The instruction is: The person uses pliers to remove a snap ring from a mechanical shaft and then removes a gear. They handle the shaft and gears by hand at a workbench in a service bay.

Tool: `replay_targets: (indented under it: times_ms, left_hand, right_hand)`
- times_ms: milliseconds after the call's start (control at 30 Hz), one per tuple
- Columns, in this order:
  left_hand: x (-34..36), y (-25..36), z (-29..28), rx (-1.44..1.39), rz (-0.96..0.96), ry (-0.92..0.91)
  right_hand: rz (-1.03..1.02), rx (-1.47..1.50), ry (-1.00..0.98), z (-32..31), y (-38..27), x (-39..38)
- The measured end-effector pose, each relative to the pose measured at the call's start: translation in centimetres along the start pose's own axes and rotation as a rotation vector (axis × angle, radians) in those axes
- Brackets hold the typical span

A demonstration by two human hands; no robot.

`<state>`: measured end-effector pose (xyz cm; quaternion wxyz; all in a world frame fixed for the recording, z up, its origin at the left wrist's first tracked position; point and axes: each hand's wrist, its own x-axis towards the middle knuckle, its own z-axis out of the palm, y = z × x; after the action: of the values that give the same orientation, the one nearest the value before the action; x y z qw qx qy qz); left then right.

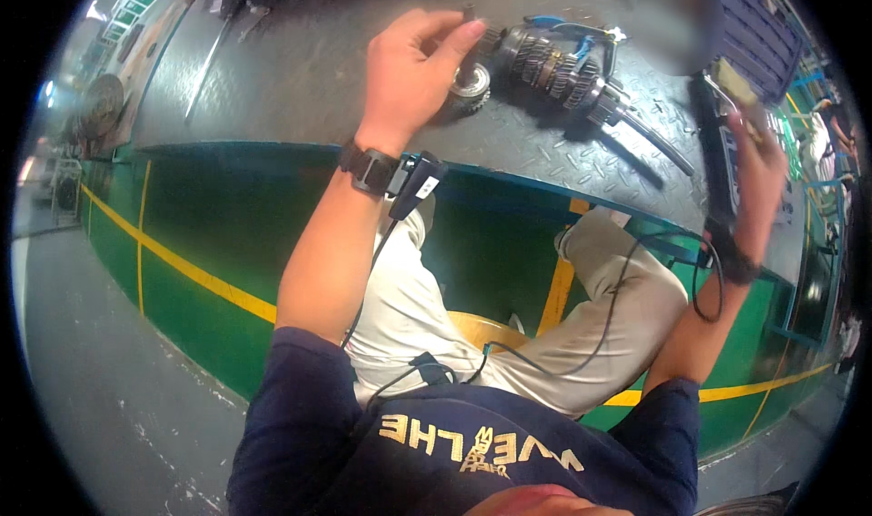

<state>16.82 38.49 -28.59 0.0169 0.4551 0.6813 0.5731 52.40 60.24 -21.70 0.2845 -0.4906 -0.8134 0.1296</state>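
My left hand is closed in a pinch at the end of a gear assembly, thumb and forefinger around a small dark part that I cannot make out. Just below those fingers stands a toothed ring with a bright metal centre. Right of it lies a gear shaft with several gears, its bare end slanting toward the near right edge. Blue-ended shift forks rest along its far side. My right hand, smeared by motion, is raised at the right; a thin metal rod reaches its fingertips, and its grip is unclear.
The metal table has a raised tread pattern and a blue-green near edge. A dark ribbed crate stands at the far right, with a yellowish block near it. A black cable loops from my right wrist across my lap.
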Motion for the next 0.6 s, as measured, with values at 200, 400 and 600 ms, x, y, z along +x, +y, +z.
replay_targets:
  times_ms: [200,400,600]
  left_hand:
    - [-0.2,-0.7,-0.1,-0.085,0.086,-0.032]
    - [-0.4,1.5,-0.8,-0.068,0.178,-0.217]
    - [-1.0,2.3,-0.5,-0.096,0.066,-0.307]
  right_hand:
    - [0.164,1.553,-0.629,0.1,-4.6,-5.3]
    - [0.479,1.808,-0.929,3.6,-9.4,-7.7]
    - [0.584,1.880,-1.154,5.0,-9.9,-8.2]
